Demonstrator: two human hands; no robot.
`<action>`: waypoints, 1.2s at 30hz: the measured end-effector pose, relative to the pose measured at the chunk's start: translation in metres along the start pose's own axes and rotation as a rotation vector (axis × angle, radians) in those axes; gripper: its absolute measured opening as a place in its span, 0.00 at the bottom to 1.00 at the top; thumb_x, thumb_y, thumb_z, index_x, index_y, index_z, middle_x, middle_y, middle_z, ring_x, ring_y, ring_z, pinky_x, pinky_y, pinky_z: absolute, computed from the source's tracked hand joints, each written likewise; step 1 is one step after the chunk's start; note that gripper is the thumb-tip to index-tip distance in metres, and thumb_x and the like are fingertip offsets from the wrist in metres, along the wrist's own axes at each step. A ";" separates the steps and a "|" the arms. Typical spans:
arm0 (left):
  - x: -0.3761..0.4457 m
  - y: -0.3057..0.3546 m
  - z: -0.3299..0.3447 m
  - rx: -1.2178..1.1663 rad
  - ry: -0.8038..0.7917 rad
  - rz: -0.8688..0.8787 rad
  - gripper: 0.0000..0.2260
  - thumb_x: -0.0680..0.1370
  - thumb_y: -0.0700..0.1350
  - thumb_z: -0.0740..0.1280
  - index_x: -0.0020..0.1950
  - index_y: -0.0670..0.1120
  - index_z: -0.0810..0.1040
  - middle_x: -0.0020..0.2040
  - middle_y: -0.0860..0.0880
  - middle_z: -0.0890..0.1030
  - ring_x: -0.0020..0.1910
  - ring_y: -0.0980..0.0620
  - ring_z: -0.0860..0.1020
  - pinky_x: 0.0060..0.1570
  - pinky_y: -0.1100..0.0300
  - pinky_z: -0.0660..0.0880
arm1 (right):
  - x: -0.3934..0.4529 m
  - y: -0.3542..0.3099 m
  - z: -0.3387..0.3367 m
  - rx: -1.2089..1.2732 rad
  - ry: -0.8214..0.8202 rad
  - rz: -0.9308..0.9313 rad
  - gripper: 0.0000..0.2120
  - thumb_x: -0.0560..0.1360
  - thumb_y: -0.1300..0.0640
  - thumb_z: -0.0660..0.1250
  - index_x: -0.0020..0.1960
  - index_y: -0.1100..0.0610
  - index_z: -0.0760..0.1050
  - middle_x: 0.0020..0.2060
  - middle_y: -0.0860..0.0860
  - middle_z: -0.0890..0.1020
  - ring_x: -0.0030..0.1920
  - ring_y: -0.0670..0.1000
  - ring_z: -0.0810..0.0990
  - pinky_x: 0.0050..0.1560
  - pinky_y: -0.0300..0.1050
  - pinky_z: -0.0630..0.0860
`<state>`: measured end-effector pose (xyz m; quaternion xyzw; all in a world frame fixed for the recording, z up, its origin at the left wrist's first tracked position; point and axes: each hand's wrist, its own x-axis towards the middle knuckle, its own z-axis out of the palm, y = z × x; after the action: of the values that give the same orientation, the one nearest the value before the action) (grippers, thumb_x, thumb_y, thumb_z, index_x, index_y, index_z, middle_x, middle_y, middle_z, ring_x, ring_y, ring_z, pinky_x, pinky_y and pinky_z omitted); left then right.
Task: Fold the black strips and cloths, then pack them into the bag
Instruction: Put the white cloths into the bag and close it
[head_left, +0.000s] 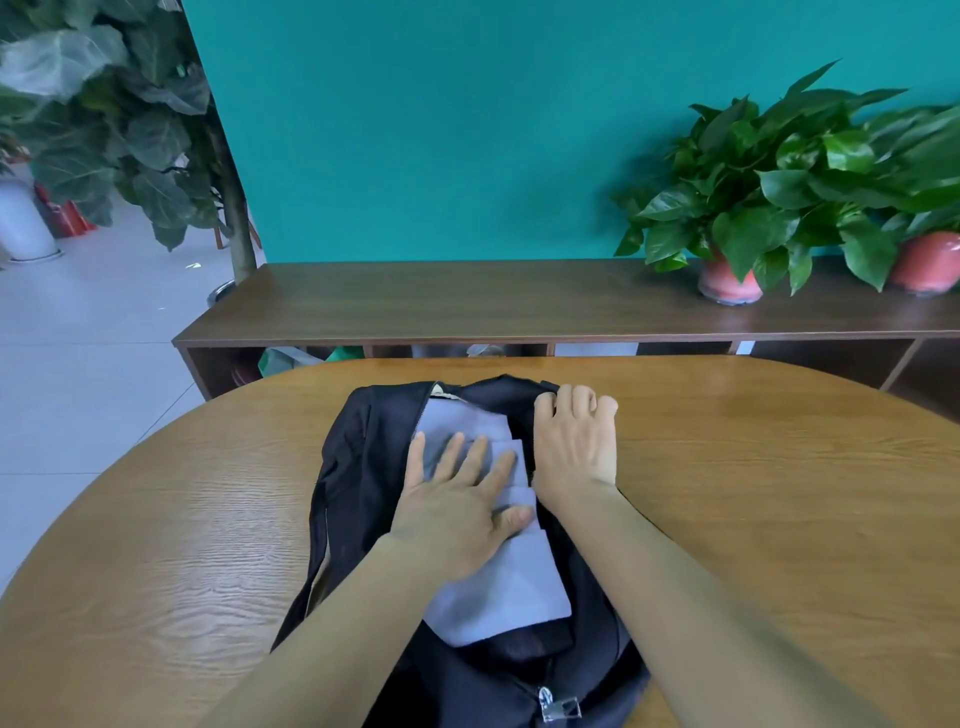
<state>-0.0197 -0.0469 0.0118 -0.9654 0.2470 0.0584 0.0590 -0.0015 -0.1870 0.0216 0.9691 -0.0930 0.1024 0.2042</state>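
A black bag (358, 478) lies open on the wooden table (753, 493), its zip pull (558, 705) near the front edge. Folded grey-blue cloths (514, 582) lie stacked in its opening. My left hand (457, 504) rests flat on the cloths, fingers spread and straight, pressing them down. My right hand (576, 441) sits at the bag's right rim, its fingers curled over the black edge near the far corner. No black strips are visible; anything under the cloths is hidden.
A long dark wooden shelf unit (467, 306) runs behind the table against a teal wall. Two potted green plants (753, 208) in red pots stand on its right end. A tall leafy plant (130, 119) is at the far left.
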 end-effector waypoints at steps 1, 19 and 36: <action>0.001 0.000 0.000 0.006 -0.001 0.001 0.29 0.80 0.66 0.40 0.78 0.56 0.38 0.79 0.52 0.38 0.77 0.48 0.35 0.67 0.40 0.26 | 0.001 0.002 0.000 0.022 0.013 0.012 0.20 0.72 0.53 0.64 0.59 0.58 0.62 0.55 0.57 0.69 0.56 0.58 0.67 0.53 0.51 0.63; -0.003 0.009 -0.002 0.007 -0.005 -0.019 0.29 0.80 0.65 0.41 0.79 0.57 0.40 0.80 0.50 0.40 0.78 0.47 0.36 0.67 0.35 0.27 | -0.042 0.028 -0.019 0.441 -0.186 0.178 0.16 0.74 0.62 0.66 0.57 0.58 0.63 0.33 0.51 0.70 0.39 0.55 0.73 0.35 0.45 0.68; -0.015 0.009 -0.002 -0.076 0.142 -0.025 0.26 0.83 0.60 0.41 0.79 0.55 0.43 0.80 0.48 0.45 0.78 0.48 0.41 0.67 0.36 0.28 | -0.078 0.060 -0.022 0.709 0.117 0.008 0.14 0.79 0.55 0.61 0.64 0.50 0.73 0.60 0.49 0.74 0.61 0.52 0.68 0.55 0.47 0.67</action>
<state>-0.0370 -0.0482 0.0146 -0.9717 0.2362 -0.0017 0.0052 -0.0931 -0.2215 0.0453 0.9718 -0.0437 0.1847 -0.1402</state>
